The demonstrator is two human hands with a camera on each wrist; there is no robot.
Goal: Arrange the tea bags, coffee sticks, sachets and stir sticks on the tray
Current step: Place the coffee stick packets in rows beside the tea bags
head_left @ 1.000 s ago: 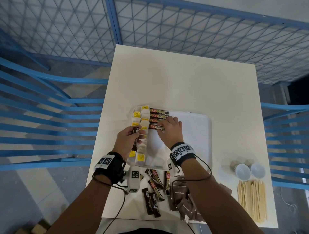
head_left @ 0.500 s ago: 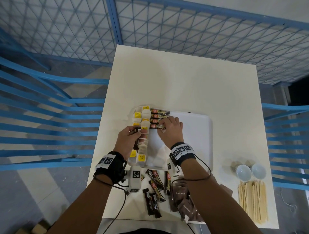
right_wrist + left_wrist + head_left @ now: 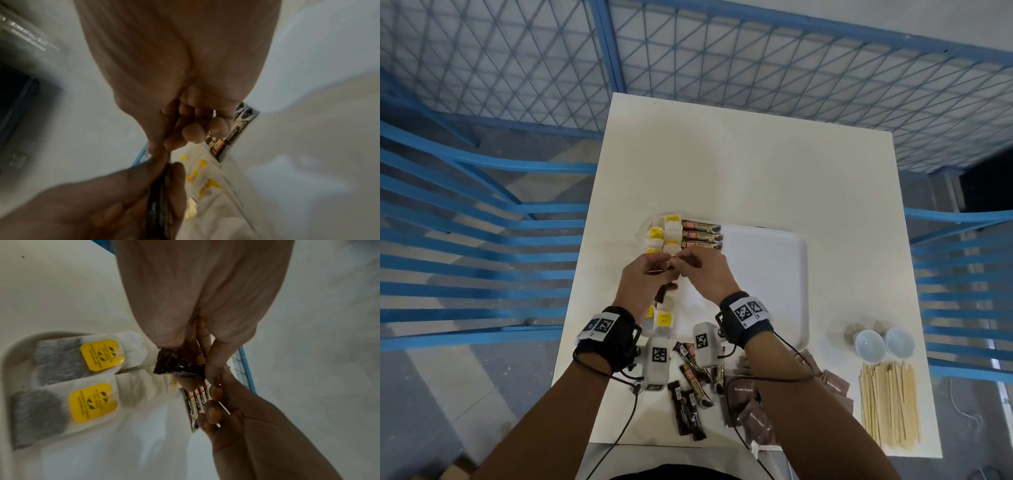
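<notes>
A white tray [image 3: 774,274] lies mid-table. A column of yellow-tagged tea bags [image 3: 655,233] fills its left side, and three coffee sticks [image 3: 702,235] lie side by side at its top. My left hand [image 3: 664,266] hovers over the tea bags and grips a small bundle of dark coffee sticks [image 3: 179,366]. My right hand [image 3: 683,262] meets it and pinches the top end of one stick [image 3: 162,186] between thumb and forefinger. The hands hide the middle of the tea bag column.
Loose coffee sticks [image 3: 688,404] and brown sugar sachets [image 3: 750,407] lie near the table's front edge. Wooden stir sticks [image 3: 890,404] and two small white cups [image 3: 869,344] sit at the right. Blue railings surround the table. The tray's right half is bare.
My right hand has left the coffee stick it was laying on the tray and moved left to my left hand, where it now pinches a stick from the bundle.
</notes>
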